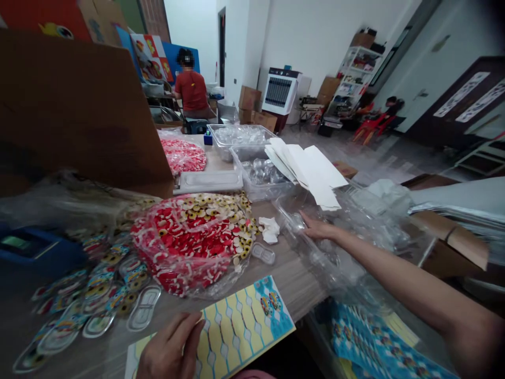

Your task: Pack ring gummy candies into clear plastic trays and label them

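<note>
My left hand (173, 345) is closed at the bottom of the view, its fingers pinched on a yellow and blue sticker sheet (236, 321). Much of the sheet is bare backing, with a few printed stickers at its right end. My right hand (317, 230) reaches out to a clear plastic bin (290, 223) holding clear plastic pieces; its fingertips are blurred and partly hidden. Between my hands lie a small clear plastic shell (263, 253) and crumpled white paper (269, 230). Another clear shell (144, 308) rests near my left hand.
A plastic bag of red, white and yellow pieces (189, 237) covers the middle of the table. Stickered packs (94, 300) pile up on the left by a cardboard sheet (79, 116). White cards (307, 168) top the bins. More sticker sheets (379, 342) lie low right. People sit farther back.
</note>
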A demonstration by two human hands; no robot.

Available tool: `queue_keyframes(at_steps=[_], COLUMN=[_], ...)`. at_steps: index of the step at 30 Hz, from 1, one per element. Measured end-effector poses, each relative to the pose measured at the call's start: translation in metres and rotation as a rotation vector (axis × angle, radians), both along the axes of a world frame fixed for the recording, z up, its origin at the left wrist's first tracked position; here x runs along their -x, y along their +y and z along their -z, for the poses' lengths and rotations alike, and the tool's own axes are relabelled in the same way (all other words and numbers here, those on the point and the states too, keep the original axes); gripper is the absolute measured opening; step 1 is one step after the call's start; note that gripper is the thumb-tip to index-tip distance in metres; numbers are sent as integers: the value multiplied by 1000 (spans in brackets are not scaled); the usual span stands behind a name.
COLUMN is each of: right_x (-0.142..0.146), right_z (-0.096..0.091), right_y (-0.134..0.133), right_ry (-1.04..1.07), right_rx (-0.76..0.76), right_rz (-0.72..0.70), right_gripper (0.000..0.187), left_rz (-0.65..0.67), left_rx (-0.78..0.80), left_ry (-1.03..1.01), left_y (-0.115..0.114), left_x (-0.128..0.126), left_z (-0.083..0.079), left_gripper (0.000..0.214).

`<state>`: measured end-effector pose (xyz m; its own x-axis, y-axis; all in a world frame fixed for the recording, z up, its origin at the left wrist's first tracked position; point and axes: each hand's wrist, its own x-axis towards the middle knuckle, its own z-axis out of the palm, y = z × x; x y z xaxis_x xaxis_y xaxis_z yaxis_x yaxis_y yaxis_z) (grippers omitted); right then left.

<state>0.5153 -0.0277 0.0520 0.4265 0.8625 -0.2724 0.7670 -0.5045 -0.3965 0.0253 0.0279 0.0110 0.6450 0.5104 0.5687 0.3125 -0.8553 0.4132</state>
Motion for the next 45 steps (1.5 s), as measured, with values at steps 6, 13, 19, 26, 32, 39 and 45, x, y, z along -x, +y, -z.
queue_keyframes(at_steps=[6,13,19,26,32,39,45], right_x=[2,0,-6,-8,4,8,13], right_z=[8,18,19,14,6,-16,-78], right_y=[12,25,32,35,33,20,-16], right_ry=[172,257,267,233,117,2,16], right_rx=[-104,-147,-130,-92,-117,-139,-352], right_rz=[60,77,-61,-245,-300,-204,-73], right_gripper=[76,70,69,69,61,64,62], left_rz=[4,152,401,440,363,240,217], left_rx=[69,114,-20,-241,-185,-145,-80], left_ry=[17,-12,270,606,744,751,630], left_y=[-8,6,23,46,86,114,113], left_x=[11,-43,-140,-266,-305,-300,-290], left_z=[11,-12,-25,-16,-4,4,-1], left_gripper=[17,14,19,23,28,28,25])
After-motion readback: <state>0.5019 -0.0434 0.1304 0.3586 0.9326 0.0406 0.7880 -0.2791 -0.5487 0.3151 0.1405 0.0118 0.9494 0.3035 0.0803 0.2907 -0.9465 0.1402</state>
